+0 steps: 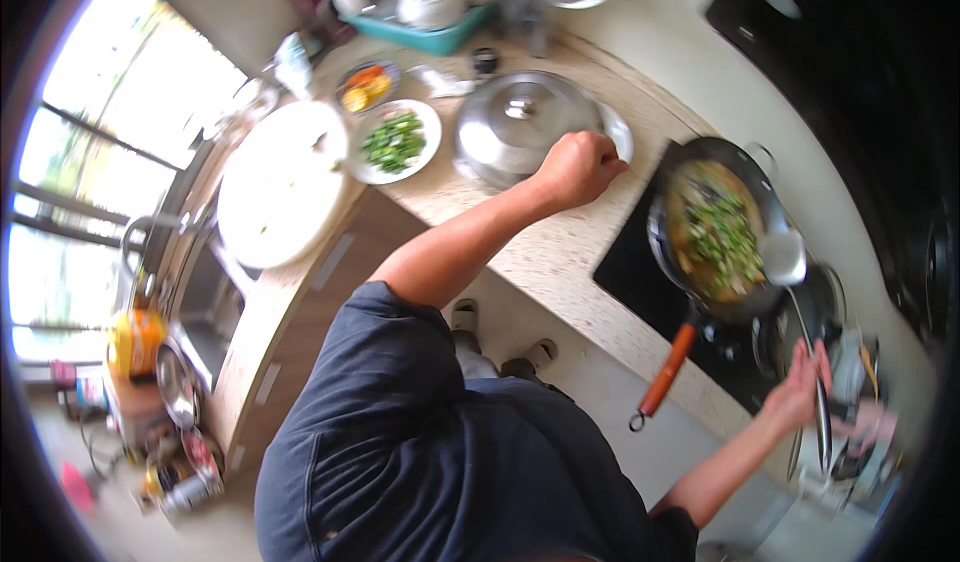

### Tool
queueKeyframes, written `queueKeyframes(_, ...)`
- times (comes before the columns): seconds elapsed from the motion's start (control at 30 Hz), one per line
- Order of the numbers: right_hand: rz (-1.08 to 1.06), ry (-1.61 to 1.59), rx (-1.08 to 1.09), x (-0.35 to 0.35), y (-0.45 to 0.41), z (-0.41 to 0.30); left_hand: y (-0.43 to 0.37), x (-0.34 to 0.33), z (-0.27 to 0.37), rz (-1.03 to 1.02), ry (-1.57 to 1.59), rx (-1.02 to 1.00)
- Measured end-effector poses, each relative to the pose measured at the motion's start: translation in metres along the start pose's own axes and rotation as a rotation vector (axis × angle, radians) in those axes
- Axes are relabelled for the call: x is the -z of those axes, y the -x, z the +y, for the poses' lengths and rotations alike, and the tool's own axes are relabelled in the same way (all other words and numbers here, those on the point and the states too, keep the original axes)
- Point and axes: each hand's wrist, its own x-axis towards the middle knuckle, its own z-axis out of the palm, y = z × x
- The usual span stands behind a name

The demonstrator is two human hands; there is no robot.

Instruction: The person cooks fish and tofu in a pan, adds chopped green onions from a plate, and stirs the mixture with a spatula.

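My left hand (pixel 583 170), fingers curled, is raised over the counter between a domed metal lid (pixel 529 130) and a wok (pixel 765 179). I see nothing sticking out of it, but the inside of the fist is hidden. Over at the right, my right hand (pixel 802 389) holds the handle of a metal wok spatula (pixel 785 258), whose blade is at the wok's rim. Chopped green vegetables (pixel 716 235) lie in brownish liquid in the wok. Its wooden handle (pixel 670 367) points toward me.
A black cooktop (pixel 637 262) carries the wok. On the counter (pixel 540 258) are a plate of chopped greens (pixel 395 142), a dish of orange and yellow pieces (pixel 366 87), a large white round board or tray (pixel 281 179) and a teal dish basket (pixel 442 40). A sink (pixel 206 310) is at left.
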Motion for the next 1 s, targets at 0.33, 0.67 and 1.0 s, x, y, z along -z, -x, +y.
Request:
queueKeyframes(0.33, -0.062, 0.178, -0.01, -0.054, -0.004, -0.03, 0.324, 0.242, -0.3, 0.619, -0.499, 1.061)
queueKeyframes(0.67, -0.103, 0.218, -0.047, -0.132, 0.024, -0.041, 0.31, 0.329, -0.4, 0.509, -0.512, 1.019)
queueKeyframes(1.0, -0.021, 0.244, -0.019, -0.128, 0.035, -0.045, 0.34, 0.327, -0.453, 0.227, -0.716, 0.726)
